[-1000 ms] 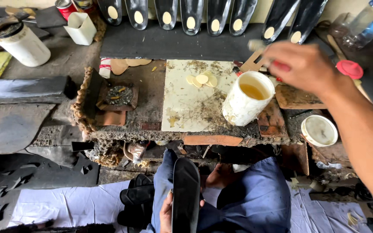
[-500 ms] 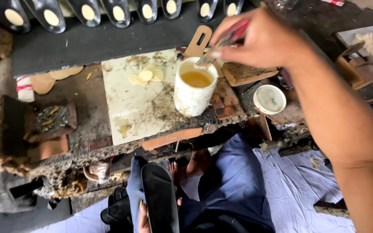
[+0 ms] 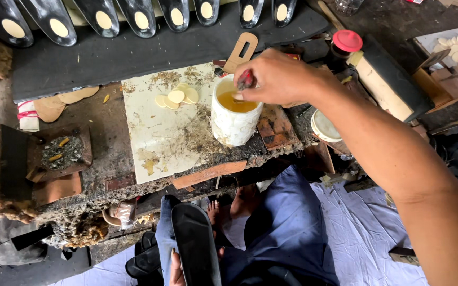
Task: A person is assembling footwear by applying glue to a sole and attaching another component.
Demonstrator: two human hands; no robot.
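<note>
My right hand (image 3: 279,78) is over a white pot (image 3: 234,121) of yellow glue and grips a red-handled brush (image 3: 245,80) whose tip dips into the glue. The pot stands on a dirty workbench beside a stained white board (image 3: 155,132). Several pale round pads (image 3: 177,97) lie on that board. My left hand (image 3: 176,271) is low in the picture, holding a black shoe sole (image 3: 196,244) upright over my lap; only its fingers show.
A row of black soles with oval pads (image 3: 139,15) leans along the back. A red-capped jar (image 3: 344,45), a small white lid (image 3: 324,127), a wooden tray of scraps (image 3: 59,153) and a pile of black soles (image 3: 144,254) surround the bench.
My right hand has come down from behind the pot and lowered the brush into the glue. The view has tilted and shifted slightly.
</note>
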